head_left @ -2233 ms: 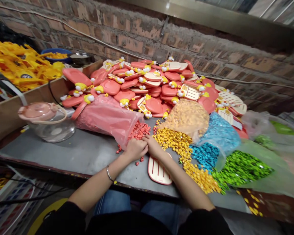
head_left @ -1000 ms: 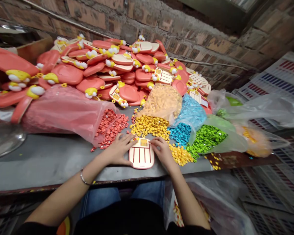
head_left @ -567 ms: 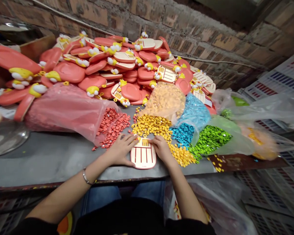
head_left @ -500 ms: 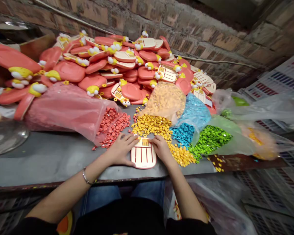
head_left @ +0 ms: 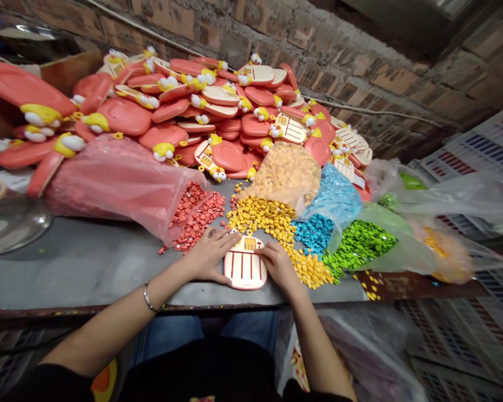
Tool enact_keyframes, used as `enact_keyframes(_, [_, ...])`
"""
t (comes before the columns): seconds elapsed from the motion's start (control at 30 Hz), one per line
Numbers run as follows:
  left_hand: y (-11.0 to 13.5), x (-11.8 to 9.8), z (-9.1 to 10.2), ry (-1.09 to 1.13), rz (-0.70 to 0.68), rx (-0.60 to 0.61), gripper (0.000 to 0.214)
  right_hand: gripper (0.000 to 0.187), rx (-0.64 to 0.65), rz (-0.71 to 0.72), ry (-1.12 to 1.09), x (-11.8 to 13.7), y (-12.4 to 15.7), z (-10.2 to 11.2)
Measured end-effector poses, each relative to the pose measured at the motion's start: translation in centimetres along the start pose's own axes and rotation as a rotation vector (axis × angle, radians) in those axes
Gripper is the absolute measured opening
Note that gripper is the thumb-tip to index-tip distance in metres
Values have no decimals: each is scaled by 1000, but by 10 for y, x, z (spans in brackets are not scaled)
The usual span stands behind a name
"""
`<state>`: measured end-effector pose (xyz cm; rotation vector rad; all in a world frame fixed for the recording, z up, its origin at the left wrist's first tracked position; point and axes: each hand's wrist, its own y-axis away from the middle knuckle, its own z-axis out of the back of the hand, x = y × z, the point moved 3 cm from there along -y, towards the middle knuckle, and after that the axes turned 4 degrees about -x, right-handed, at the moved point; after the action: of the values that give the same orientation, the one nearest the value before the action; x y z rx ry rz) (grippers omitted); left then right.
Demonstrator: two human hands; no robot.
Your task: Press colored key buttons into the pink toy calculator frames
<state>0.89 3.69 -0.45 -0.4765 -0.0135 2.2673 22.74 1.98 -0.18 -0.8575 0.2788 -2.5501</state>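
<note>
A cream plastic toy board with red slots and a yellow-marked panel lies flat near the table's front edge, its slotted face up. My left hand holds it along the left side, fingers over the upper left and thumb at the lower left edge. Bent together, the fingers of my right hand rest with their tips on the upper right of the board. Whether a small piece is pinched there is hidden. Just beyond are loose yellow pieces and loose red pieces.
Blue pieces and green pieces spill from bags at the right. A pink bag lies at the left. Behind, a heap of red-backed toy boards leans toward the brick wall. A clear round lid sits far left.
My right fingertips have shifted slightly down from the board's upper right corner, uncovering a small red mark there. My left hand keeps its hold. The camera view has tilted a little.
</note>
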Motion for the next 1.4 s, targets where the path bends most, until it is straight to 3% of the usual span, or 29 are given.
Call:
enact_keyframes(0.17, [0,-3,-6,41,-34,-5,107,16,6,3,-222,23,-12,-21])
enact_keyframes(0.27, [0,-3,-8,54,-42,-13,104,14,103,18,-301,37,-18,-29])
enact_keyframes(0.4, [1,-6,-7,35,-70,-13,101,14,399,35,-475,38,-21,-19])
enact_keyframes(0.47, [2,-9,-6,16,-78,-20,100,13,336,-18,-496,30,-34,-11])
enact_keyframes(0.53, [2,-11,-4,0,-78,-29,100,12,131,-71,-394,20,-58,-7])
enact_keyframes(0.6, [3,-13,-3,-4,-73,-36,96,10,49,-31,-217,17,-86,-15])
enact_keyframes(0.77, [3,-16,4,-12,-63,-44,86,15,361,185,212,32,-139,-61])
enact_keyframes(0.87, [3,-14,3,-39,-66,-35,86,14,429,184,248,37,-149,-72])
enact_keyframes(0.97, [3,-9,-3,-61,-65,-34,97,15,302,162,13,37,-140,-57])
enact_keyframes(1.07, [2,-6,-10,-55,-85,-36,107,14,49,86,-259,27,-111,-20])
enact_keyframes(1.2, [1,-6,-15,-29,-110,-28,109,19,-170,-58,-302,4,-54,26])
enact_keyframes(1.3, [0,-7,-14,-12,-103,-32,109,18,-183,-136,-207,-9,-22,31])
enact_keyframes(1.4, [-1,-8,-12,-9,-93,-20,108,14,-160,-148,-91,-14,-7,18])
